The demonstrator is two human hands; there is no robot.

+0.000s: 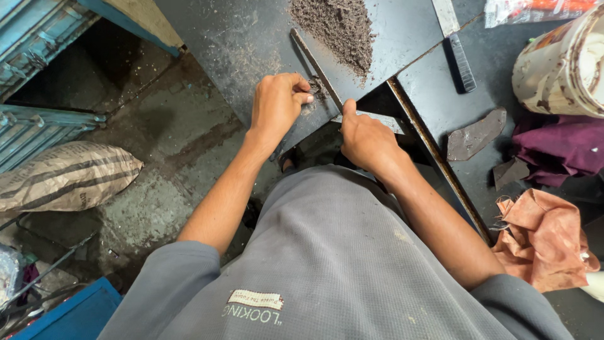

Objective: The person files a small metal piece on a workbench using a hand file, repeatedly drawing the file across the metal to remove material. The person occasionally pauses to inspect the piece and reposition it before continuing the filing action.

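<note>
My left hand (277,106) rests on the edge of a dark metal bench plate (251,38). Its fingers are curled and its thumb and fingertips pinch at a long thin metal rod (314,63) that lies slantwise on the plate. My right hand (368,143) grips a flat grey metal strip (385,121), whose end meets the lower end of the rod. A heap of dark filings (340,25) lies on the plate just beyond the rod. What sits under my left fingertips is hidden.
To the right lie a file with a black handle (458,56), a stained paper-wrapped roll (563,63), a purple cloth (560,148), an orange-brown rag (544,236) and two dark flat scraps (475,135). A striped sack (63,176) and blue metal frames (38,38) are on the left floor.
</note>
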